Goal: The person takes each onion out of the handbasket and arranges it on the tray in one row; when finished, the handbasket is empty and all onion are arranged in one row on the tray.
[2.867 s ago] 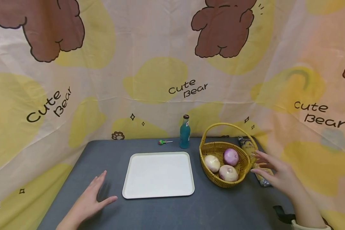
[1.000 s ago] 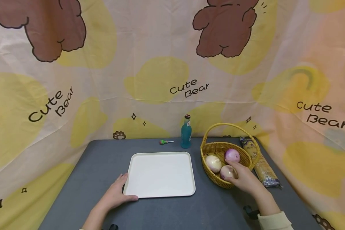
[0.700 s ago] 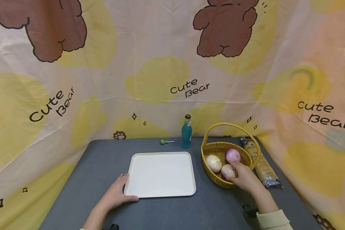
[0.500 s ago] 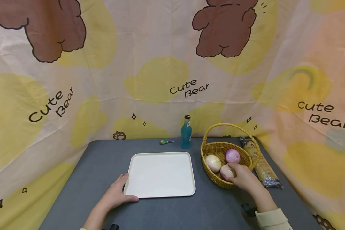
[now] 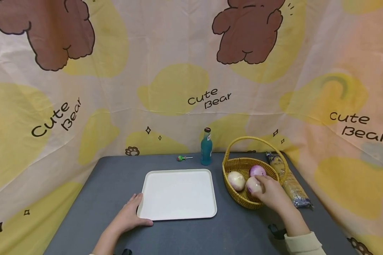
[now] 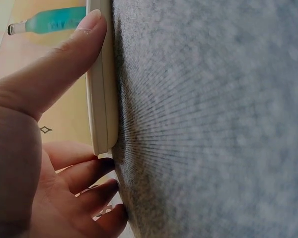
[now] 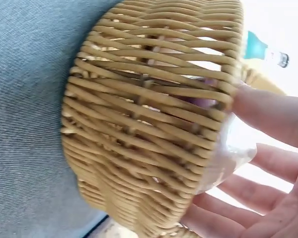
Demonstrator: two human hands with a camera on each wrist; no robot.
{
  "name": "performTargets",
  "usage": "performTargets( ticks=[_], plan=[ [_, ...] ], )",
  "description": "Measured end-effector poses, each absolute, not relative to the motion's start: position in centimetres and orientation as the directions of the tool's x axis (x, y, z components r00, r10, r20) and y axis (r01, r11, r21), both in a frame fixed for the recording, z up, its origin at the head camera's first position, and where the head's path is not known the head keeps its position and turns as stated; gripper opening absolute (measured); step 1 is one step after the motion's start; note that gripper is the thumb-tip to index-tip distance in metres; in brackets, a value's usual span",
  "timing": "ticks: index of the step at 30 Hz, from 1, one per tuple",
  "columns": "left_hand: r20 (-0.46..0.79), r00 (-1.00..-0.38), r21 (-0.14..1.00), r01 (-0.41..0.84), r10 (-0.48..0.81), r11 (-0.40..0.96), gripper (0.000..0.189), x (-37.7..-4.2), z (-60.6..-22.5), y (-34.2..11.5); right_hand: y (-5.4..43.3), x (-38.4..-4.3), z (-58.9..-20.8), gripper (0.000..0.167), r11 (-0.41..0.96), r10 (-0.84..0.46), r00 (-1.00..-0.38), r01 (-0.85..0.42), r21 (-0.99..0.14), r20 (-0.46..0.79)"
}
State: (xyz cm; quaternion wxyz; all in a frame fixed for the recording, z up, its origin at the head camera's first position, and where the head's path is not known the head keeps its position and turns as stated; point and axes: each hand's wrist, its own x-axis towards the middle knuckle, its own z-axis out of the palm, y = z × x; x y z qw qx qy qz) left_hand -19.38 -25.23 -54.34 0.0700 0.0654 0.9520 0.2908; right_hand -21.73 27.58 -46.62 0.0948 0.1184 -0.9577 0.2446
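Patterned cloth printed with bears hangs behind a grey worktop [image 5: 236, 233], where a wicker basket [image 5: 233, 193] holds three onions towards the far right corner. Its nearest onion [image 5: 253, 185] seems the one most at risk: peeled and glossy, it could slip if the fingertips lose purchase, and drop back onto the white onion [image 5: 236, 181] or the purple onion [image 5: 257, 170] just beside it. Catching the rim or the arched handle [image 5: 226, 154] might also drag or tip the basket, perhaps against the long packet [image 5: 295, 189] along the worktop's right edge. Right hand [image 5: 272, 193]: thumb and fingers curl round that near onion, part of which shows above the rim in the right wrist view; whether it is clear of the basket floor cannot be told. Left hand [image 5: 127, 215]: spread wide at the near left corner of a white tray [image 5: 178, 194], thumb on the near edge, relaxed fingers by the left edge. Too firm a push there could slide the tray towards the bottle [image 5: 206, 148] by the worktop's far edge.
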Motion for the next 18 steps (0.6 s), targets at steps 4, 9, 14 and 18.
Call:
performTargets(
  ticks=[4, 9, 14, 18],
  plan=[
    [-0.095, -0.981, 0.568, 0.087, 0.17, 0.819, 0.128, -19.2, -54.2, -25.3, 27.6, -21.4, -45.9, 0.062, 0.838, -0.158, -0.949, -0.275, -0.471, 0.274],
    [-0.085, -0.982, 0.567, 0.092, 0.169, 0.819, 0.128, -19.1, -54.2, -25.4, 27.3, -21.1, -44.9, 0.064, 0.819, -0.141, -0.94, -0.287, -0.497, 0.311],
    [-0.093, -0.981, 0.574, 0.086, 0.168, 0.815, 0.128, -19.2, -54.1, -25.3, 26.6, -20.9, -44.0, 0.065, 0.807, -0.13, -0.929, -0.302, -0.507, 0.347],
    [-0.104, -0.981, 0.573, 0.075, 0.163, 0.816, 0.128, -19.2, -54.1, -25.2, 25.9, -20.8, -43.6, 0.064, 0.78, -0.129, -0.925, -0.318, -0.539, 0.358]
  ],
)
